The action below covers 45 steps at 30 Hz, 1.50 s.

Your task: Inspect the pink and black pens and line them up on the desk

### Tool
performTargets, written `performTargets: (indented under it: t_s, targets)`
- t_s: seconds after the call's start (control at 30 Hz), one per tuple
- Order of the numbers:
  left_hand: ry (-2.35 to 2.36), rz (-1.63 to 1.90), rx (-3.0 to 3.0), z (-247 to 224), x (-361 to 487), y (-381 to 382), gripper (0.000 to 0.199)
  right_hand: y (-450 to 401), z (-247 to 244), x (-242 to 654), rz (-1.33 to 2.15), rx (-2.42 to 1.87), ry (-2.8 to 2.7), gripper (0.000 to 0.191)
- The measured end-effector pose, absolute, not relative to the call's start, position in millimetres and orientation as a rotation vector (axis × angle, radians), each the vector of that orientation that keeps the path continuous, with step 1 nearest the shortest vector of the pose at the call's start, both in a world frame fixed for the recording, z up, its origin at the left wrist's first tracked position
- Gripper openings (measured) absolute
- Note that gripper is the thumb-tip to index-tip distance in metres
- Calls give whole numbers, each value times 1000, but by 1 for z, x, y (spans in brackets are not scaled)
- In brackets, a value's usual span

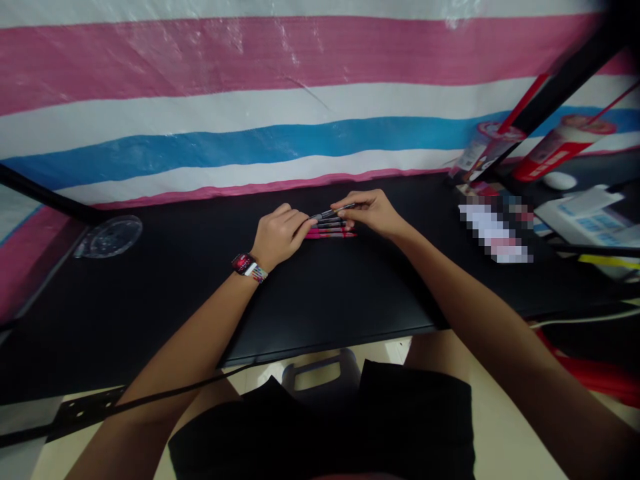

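Observation:
Several pens lie side by side on the black tabletop [330,287]. Nearest me is a pink pen [331,235], with dark-and-clear pens [327,225] just behind it. My right hand [369,212] pinches the right end of the farthest pen [330,213], a dark one at a slight tilt. At that pen's left end my left hand [281,233] is closed, its thumb and curled fingers pressed on the tip. The left ends of the other pens run up beside my left thumb. A watch [245,264] with a patterned band is on my left wrist.
A clear plastic lid [113,237] lies at the left. On the right stand a cup with a red straw [483,153] and a red cup [557,150], near a white rounded object [559,181] and papers [595,213]. A striped sheet [280,147] hangs behind the table.

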<state>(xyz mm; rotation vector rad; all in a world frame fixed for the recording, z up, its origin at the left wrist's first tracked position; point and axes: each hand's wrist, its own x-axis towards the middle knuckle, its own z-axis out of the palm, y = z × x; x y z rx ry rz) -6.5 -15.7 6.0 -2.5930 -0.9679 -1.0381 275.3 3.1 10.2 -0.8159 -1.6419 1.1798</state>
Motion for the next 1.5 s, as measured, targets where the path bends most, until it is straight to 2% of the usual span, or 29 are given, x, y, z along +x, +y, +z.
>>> performTargets:
  t_s: [0.2,0.33,0.5,0.53,0.63,0.7,0.73,0.83,0.9,0.97,1.07,1.13,1.23,1.37,1.43,1.5]
  targets:
    - [-1099,-1177,-2563,6,-5,-15,29,6,7,275,1294,-940,-1516,51]
    - [-1190,-1225,-2582,5,-7,-13,34,8,7,273,1374,-901,-1372,43]
    - [-1295,-1237,-2641,3,-9,-11,58,5,8,270,1384,-867,-1308,40]
    - [-1315,-1279,-2645,3,-9,-11,54,5,7,269,1376,-878,-1309,40]
    - [-1317,-1410,-2638,2,-8,-10,20,5,6,267,1347,-894,-1285,41]
    - [-1300,-1430,-2634,2,-8,-9,23,6,6,266,1335,-883,-1250,42]
    - [-1301,-1416,-2640,2,-8,-9,16,6,7,266,1334,-877,-1235,43]
    - [-1360,-1420,-2660,3,-8,-8,27,6,8,265,1330,-875,-1210,44]
    - [-1419,-1523,-2662,3,-9,-8,17,7,7,265,1323,-884,-1187,42]
    - [-1456,-1618,-2677,3,-9,-7,17,7,5,264,1318,-886,-1166,39]
    - [-1489,-1670,-2712,1,-9,-4,31,8,3,264,1330,-869,-1159,35]
    - [-1499,-1718,-2692,0,-9,-3,19,9,1,264,1338,-861,-1147,35]
    - [-1469,-1701,-2664,-1,-9,-2,12,9,0,264,1328,-886,-1115,35]
    - [-1487,-1580,-2634,-1,-12,-1,50,8,0,263,1340,-884,-1113,35]
    - [-1540,-1633,-2585,-2,-13,0,51,7,1,263,1338,-870,-1118,36]
    - [-1585,-1718,-2545,-4,-14,3,43,7,1,263,1321,-878,-1117,35]
